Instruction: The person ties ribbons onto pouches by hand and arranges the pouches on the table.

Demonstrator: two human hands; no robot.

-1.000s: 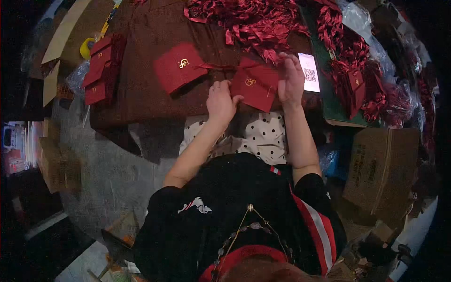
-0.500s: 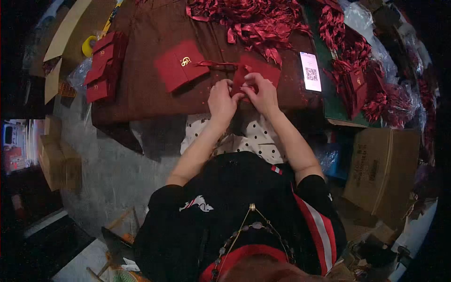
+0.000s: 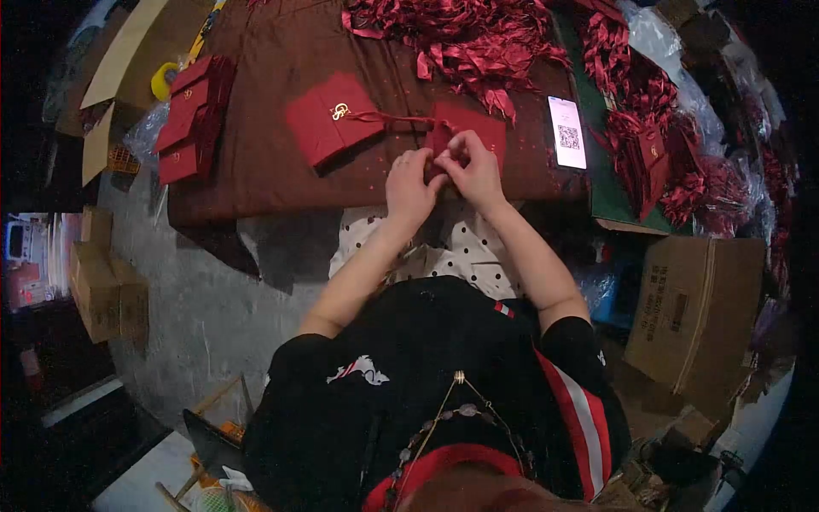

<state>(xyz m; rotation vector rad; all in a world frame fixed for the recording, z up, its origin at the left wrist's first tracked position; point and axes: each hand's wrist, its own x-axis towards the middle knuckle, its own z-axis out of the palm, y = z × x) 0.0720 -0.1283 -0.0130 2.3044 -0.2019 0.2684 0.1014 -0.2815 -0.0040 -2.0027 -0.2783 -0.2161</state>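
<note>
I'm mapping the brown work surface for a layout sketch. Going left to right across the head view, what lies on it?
Yellow tape roll → stack of red pouches → single red pouch with gold logo → left hand → right hand → lit phone showing a QR code.

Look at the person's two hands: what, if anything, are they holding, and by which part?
Both the left hand and right hand pinch the red pouch at its near left edge with their fingers; the exact hold is hidden.

A brown cloth-covered surface (image 3: pixel 256 171) carries red pouches (image 3: pixel 333 117), a ribbon heap (image 3: pixel 465 38) and a phone (image 3: pixel 567 132).
</note>
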